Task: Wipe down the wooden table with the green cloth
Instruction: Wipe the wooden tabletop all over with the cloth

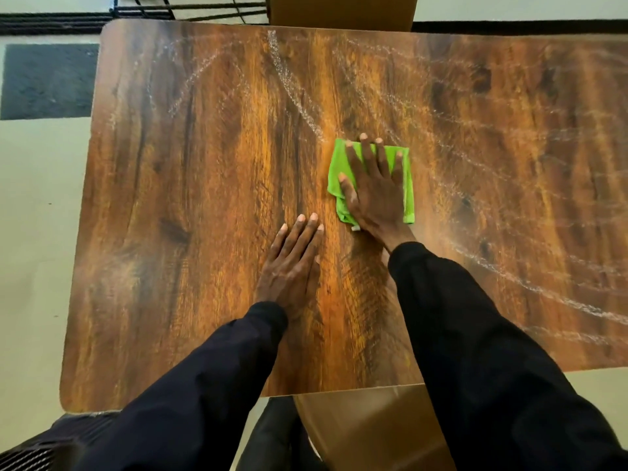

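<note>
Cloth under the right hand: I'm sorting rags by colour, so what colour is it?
The cloth is plain bright green, clearest in the head view.

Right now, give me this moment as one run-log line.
right hand flat on green cloth | left hand flat on wooden table | pale streaks far and right

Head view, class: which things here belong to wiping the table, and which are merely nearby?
Job in hand:
green cloth, under the flat right hand
wooden table, with white streaks
left hand, resting flat on the table

Merely nearby:
dark floor mat
far chair
near chair
black metal frame
</note>
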Available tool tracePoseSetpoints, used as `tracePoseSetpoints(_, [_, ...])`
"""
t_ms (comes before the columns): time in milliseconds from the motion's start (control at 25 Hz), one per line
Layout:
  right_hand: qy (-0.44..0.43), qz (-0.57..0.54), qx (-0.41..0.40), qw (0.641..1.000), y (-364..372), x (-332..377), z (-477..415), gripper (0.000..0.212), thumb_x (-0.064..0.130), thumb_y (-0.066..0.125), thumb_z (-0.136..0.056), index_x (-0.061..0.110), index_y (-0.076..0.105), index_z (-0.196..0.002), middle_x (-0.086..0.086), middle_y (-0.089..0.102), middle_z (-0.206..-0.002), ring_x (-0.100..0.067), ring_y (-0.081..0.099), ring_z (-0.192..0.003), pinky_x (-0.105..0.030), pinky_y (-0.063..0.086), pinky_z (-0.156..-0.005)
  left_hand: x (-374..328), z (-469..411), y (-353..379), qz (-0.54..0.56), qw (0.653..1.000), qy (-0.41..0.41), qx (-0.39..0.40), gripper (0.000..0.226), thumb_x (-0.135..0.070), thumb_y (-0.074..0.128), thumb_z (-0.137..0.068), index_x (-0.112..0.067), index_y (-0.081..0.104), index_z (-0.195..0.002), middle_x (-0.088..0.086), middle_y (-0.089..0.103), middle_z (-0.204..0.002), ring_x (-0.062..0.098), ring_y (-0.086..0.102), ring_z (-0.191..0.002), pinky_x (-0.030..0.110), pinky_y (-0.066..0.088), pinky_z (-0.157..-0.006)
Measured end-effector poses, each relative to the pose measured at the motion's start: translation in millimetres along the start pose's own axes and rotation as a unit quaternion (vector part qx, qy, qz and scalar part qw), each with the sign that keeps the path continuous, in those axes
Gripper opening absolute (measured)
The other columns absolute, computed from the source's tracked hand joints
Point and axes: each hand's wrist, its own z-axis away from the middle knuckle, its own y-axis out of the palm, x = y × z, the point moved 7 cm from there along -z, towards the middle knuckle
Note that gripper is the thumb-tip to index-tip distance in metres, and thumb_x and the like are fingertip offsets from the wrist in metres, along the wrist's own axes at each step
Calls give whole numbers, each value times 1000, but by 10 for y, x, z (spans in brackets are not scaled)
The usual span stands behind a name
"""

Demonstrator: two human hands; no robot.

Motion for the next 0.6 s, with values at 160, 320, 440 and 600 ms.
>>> tracePoseSetpoints(160, [-59,3,8,998,137,107,999,70,50,33,-114,24,16,-176,-7,2,-185,-32,-1,-171,-64,3,-136,8,-19,-18,2,1000,4,-13,55,-14,54,-106,-4,43,-159,14,35,-170,31,31,-159,55,32,-128])
tracePoseSetpoints(320, [17,7,19,1000,211,-204,2081,70,50,35,-112,23,21,-175,-7,6,-184,-32,5,-171,-67,8,-135,1,-30,-38,31,999,1,-19,54,-9,57,-105,-3,45,-158,15,37,-168,33,33,-158,56,33,-127])
tracePoseSetpoints(440, [115,-1,12,993,108,-452,1963,69,50,27,-112,21,26,-174,-11,11,-183,-35,11,-170,-69,8,-133,1,-22,-75,63,998,-12,-11,52,-6,57,-106,-2,47,-156,15,39,-167,33,34,-158,58,31,-127])
tracePoseSetpoints(600, [66,12,13,998,147,61,1534,70,53,21,-111,25,16,-176,-10,2,-184,-35,-1,-171,-66,4,-134,22,36,-78,115,993,-7,7,48,-6,48,-109,-1,45,-157,17,41,-166,32,33,-158,57,26,-130])
